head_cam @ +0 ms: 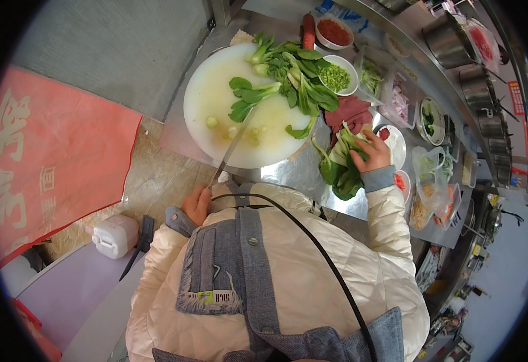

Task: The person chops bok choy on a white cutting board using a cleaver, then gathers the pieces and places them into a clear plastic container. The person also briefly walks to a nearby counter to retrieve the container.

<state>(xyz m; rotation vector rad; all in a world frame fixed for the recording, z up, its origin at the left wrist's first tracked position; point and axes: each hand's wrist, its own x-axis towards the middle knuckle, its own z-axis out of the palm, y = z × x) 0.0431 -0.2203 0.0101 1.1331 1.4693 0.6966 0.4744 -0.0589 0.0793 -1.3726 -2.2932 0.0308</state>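
A kitchen knife (237, 145) is held by its handle in my left hand (196, 203), the blade slanting over the near left part of a round white cutting board (200, 104). The blade tip is by a head of bok choy (257, 95). More bok choy (309, 86) lies heaped at the board's far right, and small cut stem ends (212, 122) are on the board. My right hand (372, 151) has its fingers curled around a bunch of leafy bok choy (343, 169) over the metal counter, right of the board. The palm side is hidden.
A dark red cloth (347, 112) lies beside the board. Behind are bowls of chopped green vegetable (335, 77) and red paste (334, 32), plus a carrot (308, 31). Clear tubs (399, 102) and a plastic bag (427, 167) stand right. Metal pots (447, 40) line a shelf.
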